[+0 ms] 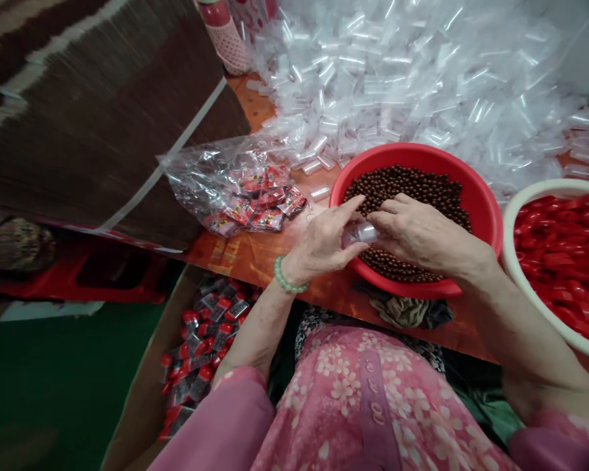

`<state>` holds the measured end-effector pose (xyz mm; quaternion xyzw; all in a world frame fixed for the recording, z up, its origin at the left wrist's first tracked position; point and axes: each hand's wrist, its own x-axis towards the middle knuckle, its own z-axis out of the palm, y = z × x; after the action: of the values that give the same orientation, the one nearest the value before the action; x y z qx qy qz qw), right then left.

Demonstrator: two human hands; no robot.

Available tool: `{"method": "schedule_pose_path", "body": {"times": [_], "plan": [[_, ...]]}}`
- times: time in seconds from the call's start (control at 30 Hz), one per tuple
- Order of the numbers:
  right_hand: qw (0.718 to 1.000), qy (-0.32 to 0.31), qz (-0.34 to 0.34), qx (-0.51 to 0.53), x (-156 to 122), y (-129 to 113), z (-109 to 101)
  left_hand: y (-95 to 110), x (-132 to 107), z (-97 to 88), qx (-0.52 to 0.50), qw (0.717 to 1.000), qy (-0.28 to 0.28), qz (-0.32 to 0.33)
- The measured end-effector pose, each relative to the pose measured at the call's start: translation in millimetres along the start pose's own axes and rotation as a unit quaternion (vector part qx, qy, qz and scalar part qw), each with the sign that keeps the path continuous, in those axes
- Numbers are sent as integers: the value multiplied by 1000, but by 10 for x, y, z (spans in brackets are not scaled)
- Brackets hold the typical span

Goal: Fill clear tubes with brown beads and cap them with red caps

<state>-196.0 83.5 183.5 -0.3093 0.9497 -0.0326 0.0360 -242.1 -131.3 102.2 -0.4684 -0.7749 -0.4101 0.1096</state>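
Note:
My left hand (324,237), with a green bead bracelet (285,276) at the wrist, grips a small clear plastic tube (362,233) between thumb and fingers. The tube lies tilted over the left rim of a red basin (488,216). Small round brown balls (412,181) fill much of that basin. My right hand (415,230) is above the balls, its fingers bent together at the right end of the tube. What those fingers hold, if anything, is hidden.
Behind the basin spreads a heap of clear tubes (387,85). To the right, a white basin (509,242) holds red plastic pieces (564,261). Red packets (265,203) lie in a clear bag at left. A carton (140,386) below contains red-capped tubes (211,333). A strapped stack (103,111) stands far left.

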Motion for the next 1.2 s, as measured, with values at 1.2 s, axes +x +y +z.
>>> {"method": "schedule_pose_path", "body": {"times": [1.2], "plan": [[971, -192, 142, 29, -14, 509, 699, -284, 545, 456, -388, 902, 30, -189]]}}
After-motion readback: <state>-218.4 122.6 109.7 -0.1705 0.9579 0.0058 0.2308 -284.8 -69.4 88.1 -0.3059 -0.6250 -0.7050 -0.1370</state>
